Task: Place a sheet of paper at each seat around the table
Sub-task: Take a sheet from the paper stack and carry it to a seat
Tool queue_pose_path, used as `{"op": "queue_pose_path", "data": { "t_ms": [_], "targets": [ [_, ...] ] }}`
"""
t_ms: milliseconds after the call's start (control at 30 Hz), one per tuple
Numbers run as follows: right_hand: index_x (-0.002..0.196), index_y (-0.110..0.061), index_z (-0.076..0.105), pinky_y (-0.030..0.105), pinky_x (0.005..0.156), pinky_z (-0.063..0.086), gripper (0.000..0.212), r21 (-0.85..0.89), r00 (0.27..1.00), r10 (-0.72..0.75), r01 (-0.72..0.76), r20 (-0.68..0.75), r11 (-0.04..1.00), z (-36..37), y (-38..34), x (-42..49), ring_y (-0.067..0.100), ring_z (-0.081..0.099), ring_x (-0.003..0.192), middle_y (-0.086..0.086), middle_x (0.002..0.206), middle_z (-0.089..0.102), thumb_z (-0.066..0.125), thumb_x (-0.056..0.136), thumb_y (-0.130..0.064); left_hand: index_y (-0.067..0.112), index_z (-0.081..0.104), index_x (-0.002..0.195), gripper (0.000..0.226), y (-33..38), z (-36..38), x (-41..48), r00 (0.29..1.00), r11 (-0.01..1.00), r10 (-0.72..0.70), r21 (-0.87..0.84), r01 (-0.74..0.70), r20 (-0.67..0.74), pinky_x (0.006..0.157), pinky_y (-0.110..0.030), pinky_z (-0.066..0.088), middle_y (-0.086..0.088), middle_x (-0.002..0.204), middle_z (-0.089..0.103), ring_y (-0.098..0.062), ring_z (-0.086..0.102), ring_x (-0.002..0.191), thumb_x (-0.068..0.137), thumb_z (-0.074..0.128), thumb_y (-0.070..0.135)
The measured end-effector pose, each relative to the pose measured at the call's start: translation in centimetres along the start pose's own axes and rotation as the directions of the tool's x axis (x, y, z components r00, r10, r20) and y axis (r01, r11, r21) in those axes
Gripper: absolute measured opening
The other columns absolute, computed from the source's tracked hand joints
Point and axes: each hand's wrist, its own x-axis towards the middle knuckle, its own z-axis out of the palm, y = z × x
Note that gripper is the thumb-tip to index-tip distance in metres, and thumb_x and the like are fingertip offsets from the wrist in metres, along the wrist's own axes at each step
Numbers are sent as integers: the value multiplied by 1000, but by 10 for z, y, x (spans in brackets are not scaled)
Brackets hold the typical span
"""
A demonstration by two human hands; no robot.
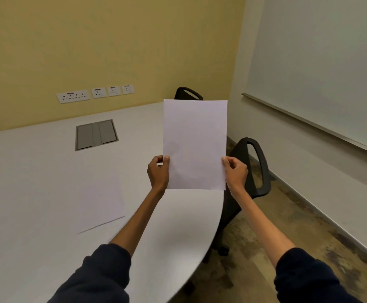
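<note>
Where yellow wall (90, 40) meets white wall, well beyond the fingers, a row of socket plates (95, 94) low on the yellow side and a whiteboard (320, 68) on the right. Below and around the fingers, a pale worktop (36, 182) with a curved near-right edge, spreading left and away. Right of the right-hand fingers, just off the worktop's edge, a black chair (254, 171) on patterned flooring (298, 226); farther off, above the held paper's top edge, the back of a second black chair (188, 93). Far left of the fingers, set into the worktop, a grey cable hatch (96, 134). Raised upright between both sets of fingers, over the worktop's right end, a held sheet (194, 141), blank, white, portrait. Lower left of the left-hand fingers, flat on the worktop, a second sheet (99, 204), lying apart from the held one. Both forearms bare, dark sleeves (95, 278) pushed up toward the elbows. Left hand (158, 171) pinching the held sheet's left edge near the bottom, thumb in front. Right hand (235, 171) pinching the right edge at the same height, fingers (225, 160) closed on the paper.
</note>
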Motion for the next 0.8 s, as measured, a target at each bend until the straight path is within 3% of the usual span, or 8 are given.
{"op": "queue_pose_path", "data": {
  "t_ms": [267,533,667,800],
  "targets": [
    [101,-8,71,30,77,56,22,55,998,55,-56,13,997,-47,28,26,17,65,87,2,95,70,60,96,-26,5,66,102,22,4,59,-39,995,995,-81,-60,77,-62,74,-26,45,-4,98,65,-18,60,86,95,60,25],
    [94,-14,71,14,64,45,14,28,994,57,-59,89,998,-65,66,94,3,59,75,-5,83,66,61,95,-24,7,67,101,23,-13,135,-26,977,992,-122,-19,121,-175,80,-34,53,-3,98,68,-22,62,85,93,62,28],
    [94,-12,73,10,63,43,14,-37,984,18,-12,179,999,-66,86,150,4,61,76,-4,83,69,62,94,-21,6,66,100,24,-25,182,-1,959,991,-132,-46,125,-249,76,-31,50,-4,95,67,-20,60,81,93,62,28],
    [94,-8,73,17,68,48,14,-95,948,-15,48,319,994,-59,98,198,10,62,78,1,84,70,62,94,-17,4,66,101,24,-35,209,21,934,991,-136,-42,129,-331,72,-29,46,-5,95,66,-20,59,79,94,61,27]
  ]
}}
